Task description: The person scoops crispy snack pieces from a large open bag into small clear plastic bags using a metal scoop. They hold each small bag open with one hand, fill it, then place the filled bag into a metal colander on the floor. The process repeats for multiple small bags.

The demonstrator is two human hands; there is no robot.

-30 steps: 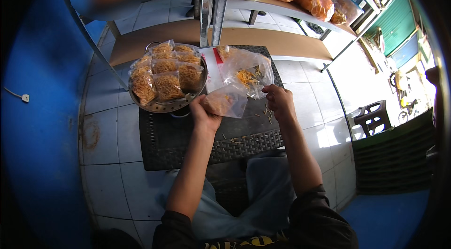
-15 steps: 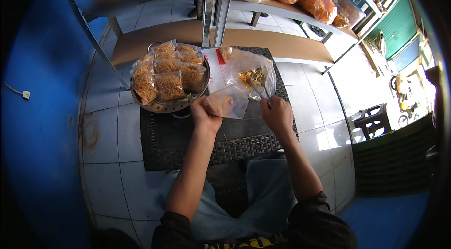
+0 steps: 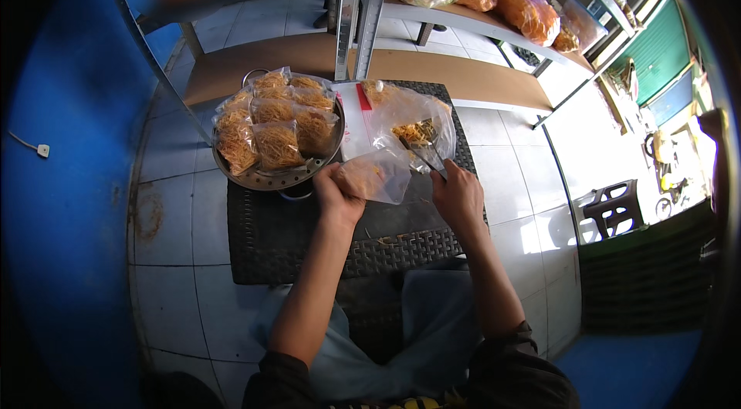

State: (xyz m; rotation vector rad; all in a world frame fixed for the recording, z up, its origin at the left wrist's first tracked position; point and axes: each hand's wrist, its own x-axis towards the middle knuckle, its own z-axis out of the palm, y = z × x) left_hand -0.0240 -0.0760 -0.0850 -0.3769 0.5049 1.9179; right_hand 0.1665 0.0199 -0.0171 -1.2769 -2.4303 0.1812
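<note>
My left hand is closed on a small clear plastic bag, its mouth toward the right and some pale orange food inside. With my right hand I grip a pair of metal tongs, their tips at the opening of a larger clear bag. Inside that larger bag lie yellow-orange shredded bits. To the left, a round perforated metal steamer pan holds several filled clear packets of thin golden strands. Everything rests on a dark woven table.
A white sheet with a red mark lies between pan and large bag. Behind the table stands a metal shelf rack with a brown lower board and bulging orange food bags. A dark plastic stool is at right, a blue wall at left.
The tongs' arms have spread wider and drawn back a little from the shredded food. The small bag in my left hand has shifted slightly; the packets in the pan stay put.
</note>
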